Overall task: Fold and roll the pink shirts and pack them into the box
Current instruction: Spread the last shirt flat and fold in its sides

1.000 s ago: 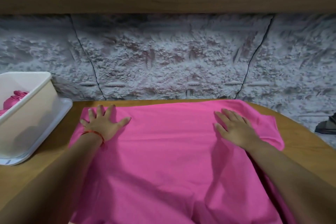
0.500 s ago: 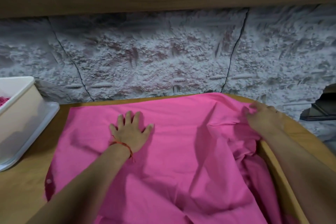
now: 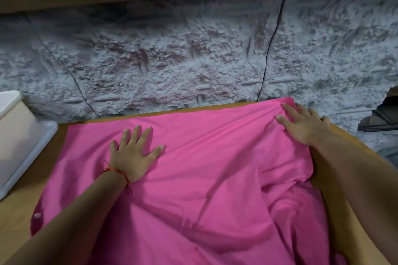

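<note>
The pink shirt (image 3: 204, 178) lies spread over the tabletop (image 3: 19, 211). The left hand (image 3: 133, 155) presses on its left-centre, fingers spread flat. The right hand (image 3: 303, 122) lies on the far right corner, fingers straight, with creases fanning from it. The left hand has stayed put, and the earlier raised fold is flatter. The box (image 3: 17, 135) stands far left.

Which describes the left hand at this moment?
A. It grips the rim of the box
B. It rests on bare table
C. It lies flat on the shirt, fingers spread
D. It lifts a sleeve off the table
C: the left hand lies palm-down on the shirt with its fingers spread, apart from the box.
</note>
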Demonstrator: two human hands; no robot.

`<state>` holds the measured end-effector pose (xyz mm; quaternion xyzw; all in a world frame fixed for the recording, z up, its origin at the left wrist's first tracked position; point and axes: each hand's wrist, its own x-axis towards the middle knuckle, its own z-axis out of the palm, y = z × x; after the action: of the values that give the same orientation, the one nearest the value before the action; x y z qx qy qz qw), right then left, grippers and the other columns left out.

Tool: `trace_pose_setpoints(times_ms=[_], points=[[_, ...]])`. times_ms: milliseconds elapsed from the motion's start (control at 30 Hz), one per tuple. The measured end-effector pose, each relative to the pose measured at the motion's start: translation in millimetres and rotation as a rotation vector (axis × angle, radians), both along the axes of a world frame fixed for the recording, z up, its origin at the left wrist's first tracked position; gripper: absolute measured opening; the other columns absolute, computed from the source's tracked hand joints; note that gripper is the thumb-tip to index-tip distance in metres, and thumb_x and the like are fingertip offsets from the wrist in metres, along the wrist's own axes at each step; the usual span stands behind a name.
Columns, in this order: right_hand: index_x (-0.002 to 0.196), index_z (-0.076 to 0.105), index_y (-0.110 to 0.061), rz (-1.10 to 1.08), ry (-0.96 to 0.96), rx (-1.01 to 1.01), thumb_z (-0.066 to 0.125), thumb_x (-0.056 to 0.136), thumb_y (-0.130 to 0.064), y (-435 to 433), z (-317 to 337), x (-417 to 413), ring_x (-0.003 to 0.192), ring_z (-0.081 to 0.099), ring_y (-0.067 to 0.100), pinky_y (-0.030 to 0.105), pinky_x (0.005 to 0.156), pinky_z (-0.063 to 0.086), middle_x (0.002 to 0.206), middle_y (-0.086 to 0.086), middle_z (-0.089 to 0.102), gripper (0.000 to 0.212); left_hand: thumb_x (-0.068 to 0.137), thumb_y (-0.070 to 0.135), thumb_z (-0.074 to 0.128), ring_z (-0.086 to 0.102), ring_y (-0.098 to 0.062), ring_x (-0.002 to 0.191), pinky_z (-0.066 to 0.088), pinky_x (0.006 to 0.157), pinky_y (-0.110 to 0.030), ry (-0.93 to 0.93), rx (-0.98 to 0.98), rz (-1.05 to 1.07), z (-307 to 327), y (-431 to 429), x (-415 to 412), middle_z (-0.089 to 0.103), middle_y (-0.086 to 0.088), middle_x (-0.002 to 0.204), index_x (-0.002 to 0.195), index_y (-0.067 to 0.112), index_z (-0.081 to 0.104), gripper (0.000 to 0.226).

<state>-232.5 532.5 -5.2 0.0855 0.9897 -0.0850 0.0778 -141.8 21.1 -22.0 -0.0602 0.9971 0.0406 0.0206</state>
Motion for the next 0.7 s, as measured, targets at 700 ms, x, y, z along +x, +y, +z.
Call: trace_pose_setpoints(times_ms=[700], points=[[0.142, 0.061, -0.034, 0.392, 0.198, -0.326, 0.055, 0.099, -0.06, -82, 25, 28, 0.131, 0.057, 0.023, 0.04, 0.109, 0.044, 0.149, 0.0, 0.058, 0.051, 0.073, 0.102, 0.008, -0.003, -0.027, 0.16, 0.006, 0.124, -0.064, -0.053, -0.016, 0.063, 9, -6, -7, -0.005, 0.006, 0.174, 0.163, 0.045, 0.001, 0.106]])
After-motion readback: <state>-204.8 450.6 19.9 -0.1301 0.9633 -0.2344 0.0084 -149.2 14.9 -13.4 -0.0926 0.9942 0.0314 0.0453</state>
